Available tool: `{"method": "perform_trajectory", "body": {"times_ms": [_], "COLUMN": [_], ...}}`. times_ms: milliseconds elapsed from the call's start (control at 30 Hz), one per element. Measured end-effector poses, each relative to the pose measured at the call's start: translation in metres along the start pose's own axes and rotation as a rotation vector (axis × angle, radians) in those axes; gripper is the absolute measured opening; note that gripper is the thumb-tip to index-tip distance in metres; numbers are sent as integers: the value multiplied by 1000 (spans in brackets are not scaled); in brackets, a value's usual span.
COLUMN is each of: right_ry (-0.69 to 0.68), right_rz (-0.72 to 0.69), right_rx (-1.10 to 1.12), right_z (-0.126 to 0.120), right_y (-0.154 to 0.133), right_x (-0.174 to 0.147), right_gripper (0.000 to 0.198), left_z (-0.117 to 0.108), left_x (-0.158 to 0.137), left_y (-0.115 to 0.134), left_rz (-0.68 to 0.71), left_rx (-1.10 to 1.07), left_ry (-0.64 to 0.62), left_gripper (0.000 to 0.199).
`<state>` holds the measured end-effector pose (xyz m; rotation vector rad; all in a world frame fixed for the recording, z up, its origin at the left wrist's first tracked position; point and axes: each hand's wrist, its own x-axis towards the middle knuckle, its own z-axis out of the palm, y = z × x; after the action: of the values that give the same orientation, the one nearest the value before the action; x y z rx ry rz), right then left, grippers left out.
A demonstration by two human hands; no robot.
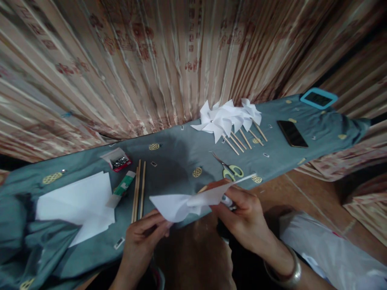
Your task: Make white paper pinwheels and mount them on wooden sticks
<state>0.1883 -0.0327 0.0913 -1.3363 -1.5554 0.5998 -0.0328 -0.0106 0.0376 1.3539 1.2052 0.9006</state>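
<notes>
A folded white paper pinwheel (190,203) is held in the air above the front edge of the cloth-covered table. My left hand (146,233) pinches its lower left blade between thumb and fingers. My right hand (244,215) grips its right side, with some fingers hidden behind the paper. A small whitish thing shows by the right fingers; I cannot make out what it is. Just beyond the right hand lie scissors (232,172) with green handles, their blades slightly apart. Wooden sticks (138,189) lie beyond my left hand.
Several finished paper pinwheels (225,117) on sticks lie at the back. White paper sheets (78,197), a green-and-white box (124,186) and an open box of metal pins (121,161) are at left. A phone (292,133) and a blue-framed clock (319,98) lie right.
</notes>
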Motion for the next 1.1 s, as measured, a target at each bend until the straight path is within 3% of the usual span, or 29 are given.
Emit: {"method": "perform_trajectory", "body": {"times_ms": [133,333,533,867,1100], "right_ry": [-14,-93,-98,-88,-80], "right_rz": [122,443,663,765,701], "right_rx": [67,333,543,636,655], "right_z": [4,8,13,14,14], "right_y": [12,32,44,47,45], "right_x": [4,13,19,21,23], "right_gripper": [8,24,30,34,36], "left_z": [4,4,4,3,3], "left_x": [2,3,5,4,4], "left_y": [4,-7,-4,-7,-8], "left_rz": [37,119,144,144,147], "left_rx": [69,162,202,230,224], "left_ry": [17,49,75,46,29], "left_gripper": [10,13,14,16,16]}}
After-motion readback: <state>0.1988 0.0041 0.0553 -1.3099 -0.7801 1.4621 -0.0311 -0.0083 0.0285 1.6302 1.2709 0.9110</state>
